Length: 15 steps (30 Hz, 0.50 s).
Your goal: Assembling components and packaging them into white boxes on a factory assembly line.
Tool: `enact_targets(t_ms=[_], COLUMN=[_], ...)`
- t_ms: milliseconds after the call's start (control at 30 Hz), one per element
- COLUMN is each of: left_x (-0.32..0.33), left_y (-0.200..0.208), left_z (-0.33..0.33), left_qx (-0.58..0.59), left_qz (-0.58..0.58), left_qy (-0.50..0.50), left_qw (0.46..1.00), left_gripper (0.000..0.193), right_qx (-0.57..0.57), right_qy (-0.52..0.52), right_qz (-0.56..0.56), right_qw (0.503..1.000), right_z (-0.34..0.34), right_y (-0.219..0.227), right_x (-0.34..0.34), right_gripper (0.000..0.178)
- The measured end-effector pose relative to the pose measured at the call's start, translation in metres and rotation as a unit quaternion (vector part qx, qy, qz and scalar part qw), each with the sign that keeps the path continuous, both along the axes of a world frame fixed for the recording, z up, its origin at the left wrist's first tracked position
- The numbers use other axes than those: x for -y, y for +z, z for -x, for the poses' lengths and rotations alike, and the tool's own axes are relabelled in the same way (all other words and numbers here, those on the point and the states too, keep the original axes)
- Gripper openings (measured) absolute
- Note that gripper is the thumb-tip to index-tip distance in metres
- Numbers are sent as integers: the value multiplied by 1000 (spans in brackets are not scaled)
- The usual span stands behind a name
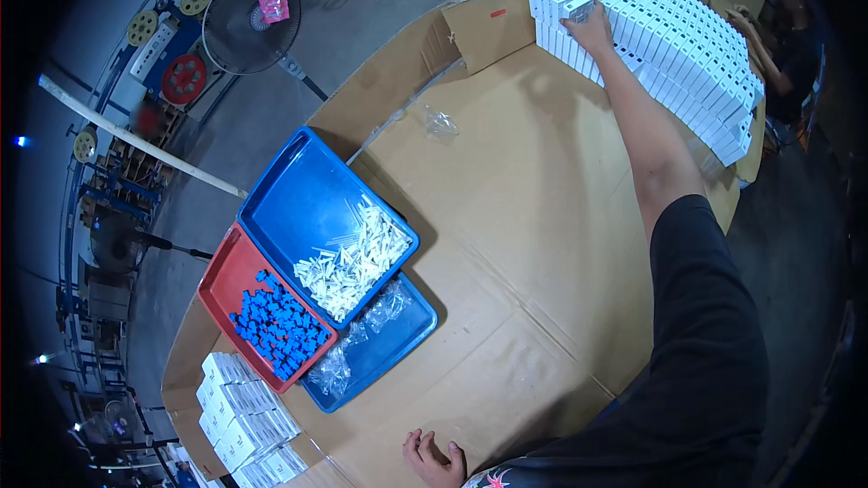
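My right hand [592,32] reaches far out to the near left end of a big stack of slim white boxes [669,32]. Its thumb and fingers are closed round a small greyish, shiny item [580,13] against the boxes; its exact kind is hard to make out. Down at the near edge, my left hand [435,463] rests on the cardboard with nothing in it, its fingers loosely bent and apart. Left of centre stands a blue tray [294,190] of small white sticks or tubes [353,262]. Beside it, a red tray [221,276] holds small blue plastic parts [280,325].
Under the trays, another blue tray [398,348] holds clear plastic bags [334,370]. White boxes [244,416] are piled at the near left. A clear bag [440,125] lies on the cardboard-covered table [506,208], edged by cardboard walls. A fan [251,23] stands beyond; another person [787,59] sits at far right.
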State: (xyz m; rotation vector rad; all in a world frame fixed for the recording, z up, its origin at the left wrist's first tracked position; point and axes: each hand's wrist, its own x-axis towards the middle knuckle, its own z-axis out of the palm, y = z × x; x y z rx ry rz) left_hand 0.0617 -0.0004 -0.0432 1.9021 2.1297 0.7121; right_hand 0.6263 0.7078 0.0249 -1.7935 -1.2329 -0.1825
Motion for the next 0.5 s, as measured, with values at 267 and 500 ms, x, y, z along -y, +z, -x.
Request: enact_targets(t_ms=[267, 500], left_x=[0, -1], left_y=[-2, 0], left_z=[1, 0], left_qx=[-10, -22], left_qz=[3, -6], left_qy=[8, 0], left_qw=[1000, 1000], left_gripper=[52, 51], right_qx=[-12, 11], right_qy=[2, 2], right_qz=[36, 44], right_qw=[999, 999], right_z=[4, 9], right_y=[-19, -17], right_x=[-3, 1], right_gripper=[79, 78])
